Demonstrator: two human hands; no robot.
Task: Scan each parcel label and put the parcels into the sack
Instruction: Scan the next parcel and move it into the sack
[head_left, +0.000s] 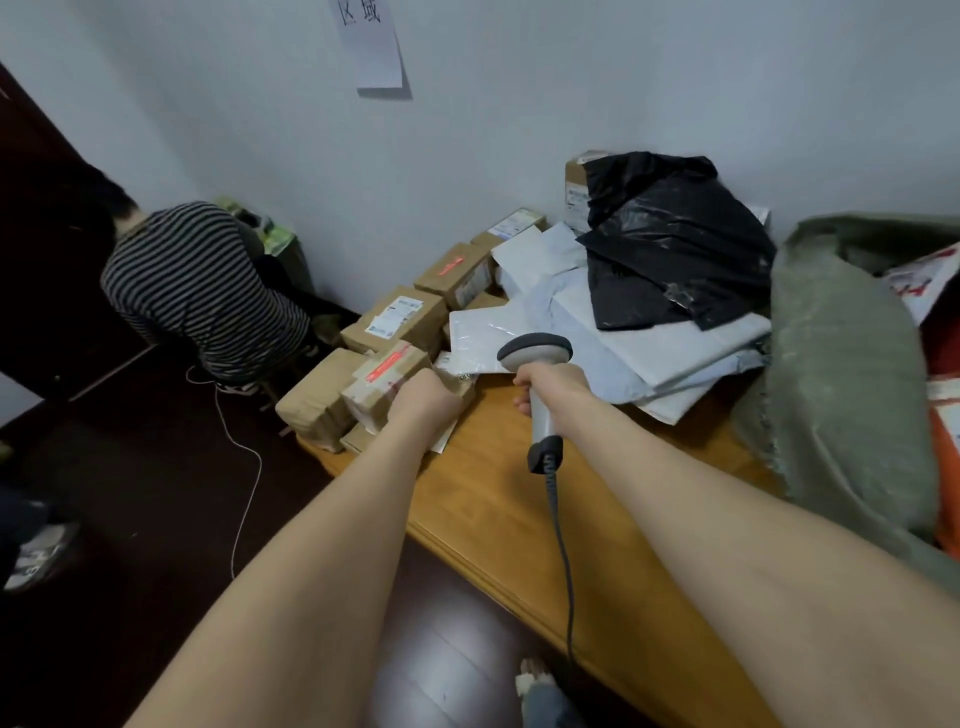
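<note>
Left hand (423, 402): fingers hidden behind the taped box (384, 379), so the grip is unreadable. Label (395, 314) print is too small to read. Sack (841, 374) is cut off by the right edge, parcels inside mostly covered. Box (575, 192) behind the black bag (675, 244) is mostly hidden. Scanner (537, 374) window faces away; its cable gets lost low in frame. Wall sheet (371, 47) is cropped at the top.

Boxes (400, 322) crowd the table's (597, 519) left end. Mailers (623, 332) lie to their right against the wall, with a bag (675, 244) on top. The sack (841, 374) stands at the table's right, parcels (922, 280) in it.
</note>
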